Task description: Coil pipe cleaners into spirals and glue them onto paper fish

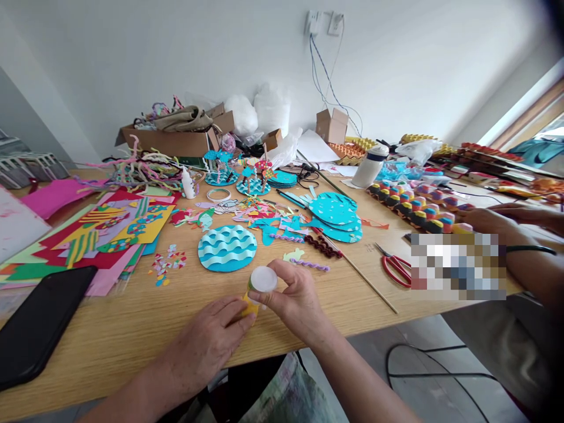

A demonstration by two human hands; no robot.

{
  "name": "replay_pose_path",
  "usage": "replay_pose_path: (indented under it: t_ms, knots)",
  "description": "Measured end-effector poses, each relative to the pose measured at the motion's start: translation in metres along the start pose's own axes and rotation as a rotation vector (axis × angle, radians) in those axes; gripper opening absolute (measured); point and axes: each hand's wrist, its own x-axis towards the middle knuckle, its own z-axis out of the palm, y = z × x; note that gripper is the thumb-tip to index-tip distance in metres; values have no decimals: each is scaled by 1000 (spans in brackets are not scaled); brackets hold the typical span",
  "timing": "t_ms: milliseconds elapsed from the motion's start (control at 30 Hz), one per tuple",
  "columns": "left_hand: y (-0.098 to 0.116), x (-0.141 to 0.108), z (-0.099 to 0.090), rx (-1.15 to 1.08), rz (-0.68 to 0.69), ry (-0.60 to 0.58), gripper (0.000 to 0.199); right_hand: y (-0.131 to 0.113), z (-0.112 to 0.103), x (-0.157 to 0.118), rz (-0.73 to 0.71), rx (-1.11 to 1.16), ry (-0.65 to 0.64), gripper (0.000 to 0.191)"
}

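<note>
My right hand [297, 299] grips a small round thing with a flat white top [263, 279] and a bit of green at its edge; its kind I cannot make out. Just below it, the fingers of my left hand [209, 335] close on a yellow piece [250, 305], mostly hidden by both hands. Whether the two pieces are joined does not show. Beyond my hands lies a blue oval with wavy pale strips [227, 248]. To its right are a pale green paper cutout [293, 255] and a twisted purple strip [312, 265].
A black phone [44, 323] and coloured paper sheets [127, 217] lie left. Paper scraps [259, 211], a glue bottle [188, 183] and blue ovals [335, 214] are farther back. Right are a wooden stick [365, 282], red-handled scissors [394, 267] and another person's arm [506, 226].
</note>
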Motion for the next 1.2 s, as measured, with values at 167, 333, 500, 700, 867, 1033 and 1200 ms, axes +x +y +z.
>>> replay_pose_path:
  t_ms: [167,333,500,700,867,1033,1200]
  knots:
    - [0,0,0,2,-5,7,27,1,-1,-1,12,-33,3,22]
    - [0,0,0,11,-5,23,27,0,-1,-1,-2,-1,-12,18]
    - [0,0,-1,20,-10,31,29,0,-3,-1,55,-2,-11,19]
    - [-1,-2,0,-1,-25,-10,30,0,-7,-3,61,-8,-17,19]
    - [-1,-3,0,3,-19,-11,30,1,-7,-4,69,-24,-9,20]
    - [-2,-3,2,-12,-29,-9,30,0,-7,-4,62,-39,-28,19]
    - [-1,-3,3,12,-15,16,29,1,-5,-2,49,-14,-6,19]
